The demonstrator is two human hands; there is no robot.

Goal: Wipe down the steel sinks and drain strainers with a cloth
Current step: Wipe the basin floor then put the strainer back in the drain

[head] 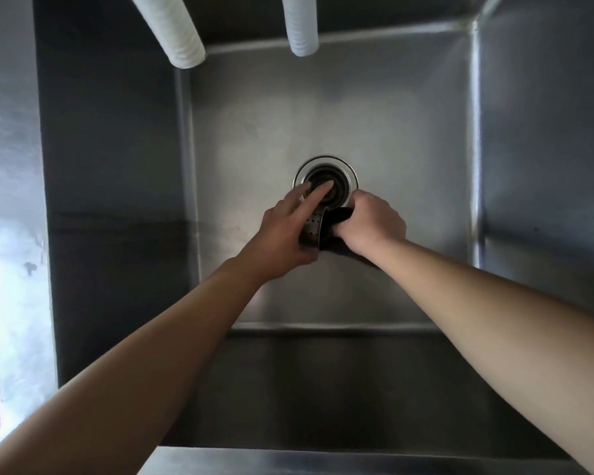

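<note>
Here, perforated steel strainer (311,231), dark cloth (340,217)

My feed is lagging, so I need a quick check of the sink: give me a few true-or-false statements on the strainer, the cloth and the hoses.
1. The left hand holds the perforated strainer out of the drain. True.
2. The right hand is empty. False: its grip is closed on a dark cloth pressed against the strainer.
3. The drain opening sits in the sink floor with no strainer in it. True.
4. Three hoses hang over the sink. False: two white ribbed hoses show.
5. The cloth is white. False: it is dark.
</note>
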